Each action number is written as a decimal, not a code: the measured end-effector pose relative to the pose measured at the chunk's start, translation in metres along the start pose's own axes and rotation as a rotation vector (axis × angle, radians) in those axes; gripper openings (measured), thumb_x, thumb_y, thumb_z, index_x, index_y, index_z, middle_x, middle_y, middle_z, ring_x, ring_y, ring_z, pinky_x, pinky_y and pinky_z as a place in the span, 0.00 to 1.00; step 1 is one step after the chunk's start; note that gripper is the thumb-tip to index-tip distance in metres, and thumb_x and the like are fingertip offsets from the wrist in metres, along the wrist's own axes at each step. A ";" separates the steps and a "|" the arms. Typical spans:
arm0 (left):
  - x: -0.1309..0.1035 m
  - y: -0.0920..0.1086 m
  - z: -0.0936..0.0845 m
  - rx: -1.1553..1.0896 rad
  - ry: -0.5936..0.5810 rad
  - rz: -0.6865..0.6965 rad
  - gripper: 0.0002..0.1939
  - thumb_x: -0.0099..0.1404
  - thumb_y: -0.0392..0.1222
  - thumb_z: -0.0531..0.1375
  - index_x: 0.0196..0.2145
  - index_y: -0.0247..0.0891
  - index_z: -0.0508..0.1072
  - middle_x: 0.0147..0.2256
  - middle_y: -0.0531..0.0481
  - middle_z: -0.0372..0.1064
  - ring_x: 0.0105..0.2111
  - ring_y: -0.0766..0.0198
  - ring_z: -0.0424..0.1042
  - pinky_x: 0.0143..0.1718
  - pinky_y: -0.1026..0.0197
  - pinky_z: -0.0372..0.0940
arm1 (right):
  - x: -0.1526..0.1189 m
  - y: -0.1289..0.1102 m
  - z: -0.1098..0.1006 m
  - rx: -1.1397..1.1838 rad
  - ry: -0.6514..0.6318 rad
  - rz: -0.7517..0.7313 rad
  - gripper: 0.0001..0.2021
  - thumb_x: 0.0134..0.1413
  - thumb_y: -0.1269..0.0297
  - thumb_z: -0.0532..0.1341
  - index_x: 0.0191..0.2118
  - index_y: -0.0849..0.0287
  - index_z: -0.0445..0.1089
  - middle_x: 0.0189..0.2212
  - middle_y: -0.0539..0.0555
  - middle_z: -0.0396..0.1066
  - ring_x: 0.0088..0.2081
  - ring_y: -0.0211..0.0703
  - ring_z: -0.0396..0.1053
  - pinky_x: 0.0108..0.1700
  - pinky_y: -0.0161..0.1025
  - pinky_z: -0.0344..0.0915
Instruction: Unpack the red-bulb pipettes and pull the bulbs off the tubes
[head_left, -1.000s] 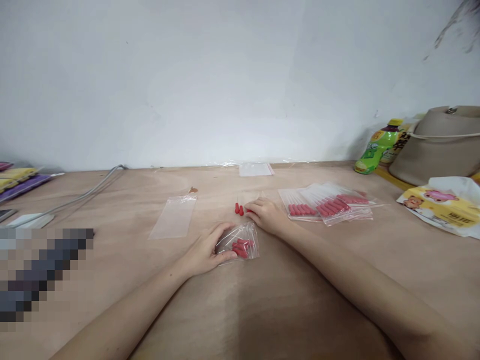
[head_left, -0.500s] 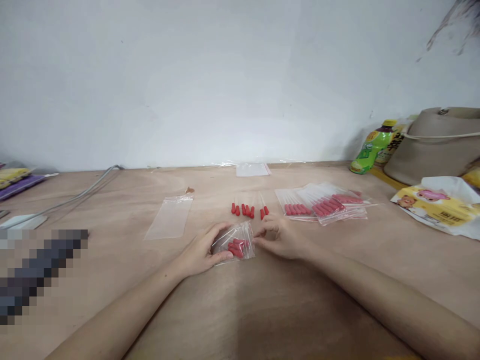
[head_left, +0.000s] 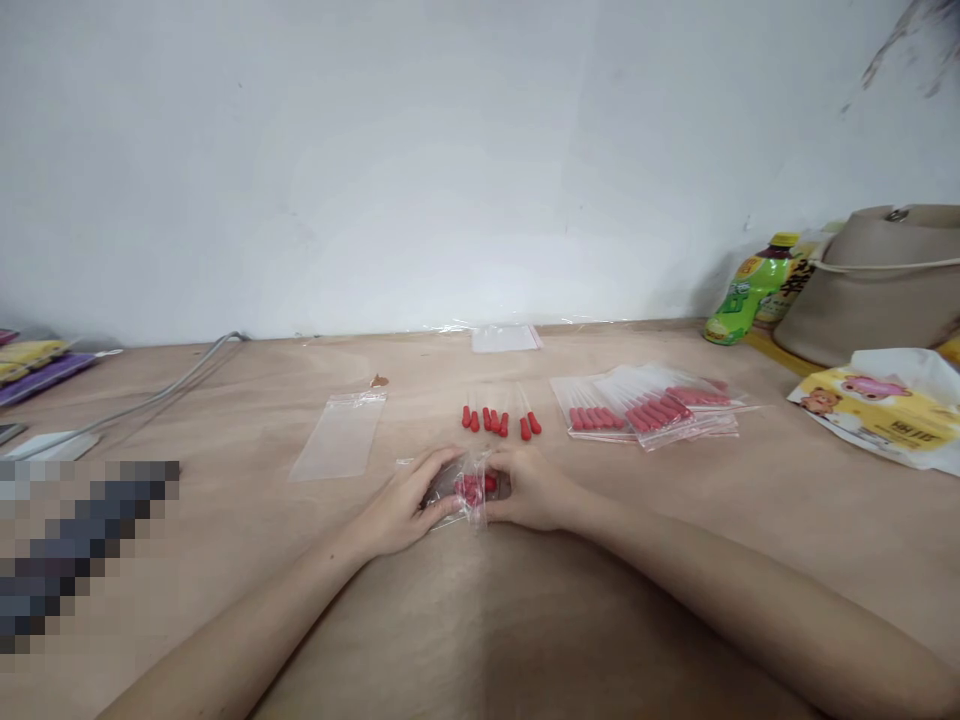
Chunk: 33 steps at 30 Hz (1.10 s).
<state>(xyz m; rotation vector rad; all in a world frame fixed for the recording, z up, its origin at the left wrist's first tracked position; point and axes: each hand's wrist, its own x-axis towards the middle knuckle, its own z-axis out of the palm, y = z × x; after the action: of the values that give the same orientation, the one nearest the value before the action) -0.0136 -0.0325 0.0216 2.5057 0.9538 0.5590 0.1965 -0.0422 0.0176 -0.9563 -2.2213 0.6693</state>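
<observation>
Holds clear bag [head_left: 444,488] in half-curled left hand [head_left: 405,507]; seemingly reaches for red bulbs [head_left: 470,488] with parted right hand [head_left: 531,488] of uncertain hold; likely needs gentle pinching.

Between the left hand [head_left: 409,508] and the right hand [head_left: 531,488], touched by both, a plastic bag [head_left: 441,488] lies on the bench [head_left: 420,630] with bagged droppers [head_left: 471,487] inside. Just beyond the hands lie loose droppers [head_left: 503,425] in a row, and farther behind, by the wall [head_left: 435,160], a flat packet [head_left: 505,339]. Beyond the left hand, leftward, lies a zip bag [head_left: 341,437]; beyond the right, rightward, overlapping filled bags [head_left: 660,440], then a bottle [head_left: 739,303] beside a handbag [head_left: 874,300].
</observation>
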 end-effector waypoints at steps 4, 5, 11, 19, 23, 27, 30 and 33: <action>0.001 -0.001 -0.001 -0.012 -0.017 0.012 0.24 0.63 0.48 0.54 0.55 0.43 0.53 0.53 0.45 0.58 0.51 0.57 0.61 0.50 0.54 0.59 | 0.000 -0.004 0.001 0.092 -0.008 0.106 0.10 0.40 0.65 0.64 0.31 0.61 0.67 0.25 0.48 0.67 0.26 0.34 0.62 0.27 0.31 0.58; 0.001 -0.002 -0.001 -0.014 -0.028 0.016 0.25 0.62 0.48 0.54 0.55 0.43 0.53 0.54 0.45 0.57 0.51 0.57 0.60 0.50 0.54 0.59 | -0.001 -0.004 0.001 0.126 -0.009 0.135 0.10 0.41 0.65 0.64 0.31 0.61 0.66 0.25 0.48 0.67 0.25 0.34 0.62 0.26 0.31 0.58; 0.000 -0.006 -0.001 0.003 -0.054 0.001 0.28 0.61 0.49 0.55 0.57 0.42 0.50 0.55 0.44 0.56 0.52 0.55 0.59 0.51 0.53 0.58 | -0.001 -0.004 0.003 0.215 -0.039 0.132 0.09 0.45 0.69 0.60 0.36 0.60 0.67 0.29 0.49 0.68 0.28 0.34 0.64 0.30 0.31 0.60; -0.001 -0.004 -0.003 -0.028 -0.076 0.020 0.31 0.60 0.48 0.56 0.58 0.42 0.49 0.56 0.43 0.54 0.53 0.54 0.59 0.51 0.51 0.59 | 0.001 0.004 0.003 0.221 0.051 0.181 0.10 0.48 0.66 0.59 0.38 0.60 0.68 0.28 0.49 0.70 0.27 0.33 0.64 0.28 0.31 0.60; 0.000 -0.004 -0.003 -0.018 -0.071 0.031 0.31 0.60 0.48 0.56 0.58 0.42 0.49 0.56 0.42 0.53 0.53 0.53 0.58 0.52 0.50 0.57 | 0.001 0.001 0.001 0.178 -0.018 0.036 0.13 0.43 0.61 0.64 0.37 0.60 0.69 0.32 0.49 0.71 0.32 0.37 0.66 0.34 0.33 0.62; -0.001 -0.006 -0.001 -0.018 -0.079 0.047 0.31 0.61 0.49 0.56 0.58 0.42 0.48 0.57 0.43 0.53 0.55 0.54 0.56 0.54 0.50 0.56 | 0.004 0.001 0.006 0.019 0.046 -0.023 0.10 0.41 0.64 0.64 0.33 0.60 0.70 0.30 0.50 0.71 0.31 0.38 0.66 0.34 0.34 0.61; -0.002 -0.007 -0.001 -0.001 -0.082 0.051 0.31 0.61 0.49 0.55 0.58 0.42 0.49 0.56 0.42 0.53 0.54 0.54 0.57 0.52 0.51 0.57 | 0.004 -0.001 0.005 -0.074 0.076 0.007 0.07 0.40 0.69 0.62 0.31 0.60 0.69 0.26 0.49 0.69 0.27 0.37 0.64 0.30 0.33 0.59; -0.002 -0.007 -0.001 0.022 -0.083 0.054 0.31 0.60 0.50 0.56 0.57 0.42 0.49 0.56 0.42 0.54 0.53 0.54 0.58 0.51 0.52 0.58 | 0.004 -0.003 -0.002 -0.130 0.087 0.076 0.07 0.39 0.73 0.60 0.30 0.60 0.69 0.25 0.50 0.69 0.27 0.37 0.64 0.29 0.33 0.59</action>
<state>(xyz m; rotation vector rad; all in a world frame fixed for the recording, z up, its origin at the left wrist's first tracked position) -0.0188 -0.0289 0.0187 2.5590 0.8690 0.4595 0.1942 -0.0406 0.0223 -1.1176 -2.1820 0.5117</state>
